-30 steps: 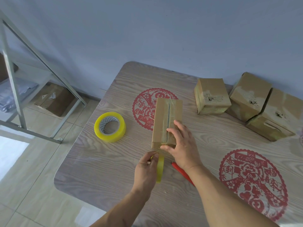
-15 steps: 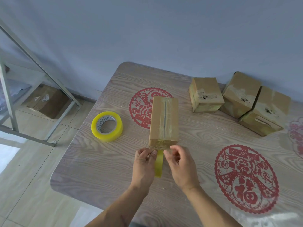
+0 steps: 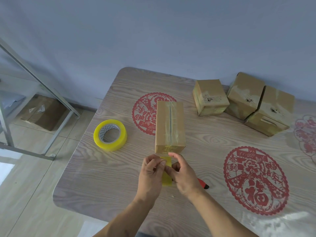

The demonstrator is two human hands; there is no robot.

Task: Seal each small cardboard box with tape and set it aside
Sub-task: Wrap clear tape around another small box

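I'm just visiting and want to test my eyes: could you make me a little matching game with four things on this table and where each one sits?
Things:
1. tape roll
2. long box
3. three boxes
4. red tool

Places:
A. grouped at the far right of the table
B. partly hidden beside the right hand
C. lying flat to the left of the long box
D. just beyond both hands, over a red paper-cut pattern

Pairs: 1-C, 2-D, 3-A, 4-B
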